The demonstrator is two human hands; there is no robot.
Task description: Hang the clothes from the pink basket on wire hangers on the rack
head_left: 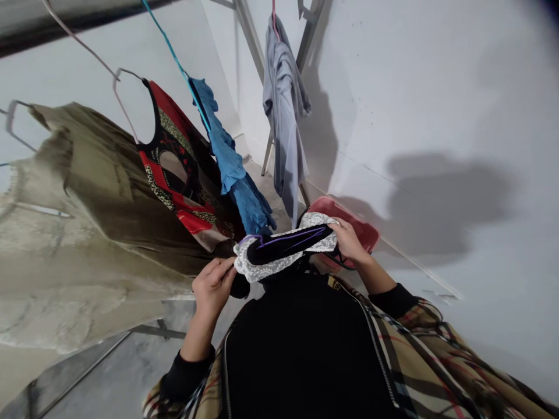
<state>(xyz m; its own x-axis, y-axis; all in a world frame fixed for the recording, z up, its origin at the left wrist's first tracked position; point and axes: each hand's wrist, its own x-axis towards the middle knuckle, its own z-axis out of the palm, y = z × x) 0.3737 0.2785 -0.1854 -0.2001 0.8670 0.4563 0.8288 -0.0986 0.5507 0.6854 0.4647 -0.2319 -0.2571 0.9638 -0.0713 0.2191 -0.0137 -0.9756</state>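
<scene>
Evidently, a black cloth piece edged in white lace with purple piping (283,247) is held taut before the chest, pinched at one end by the left hand (213,285) and at the other by the right hand (349,241). Just beyond it, a red plastic basin (362,230) is propped against the wall.

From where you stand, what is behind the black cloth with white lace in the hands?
Behind the black cloth a red tub shows past the right hand; the cloth covers its middle, so anything inside cannot be seen.
</scene>
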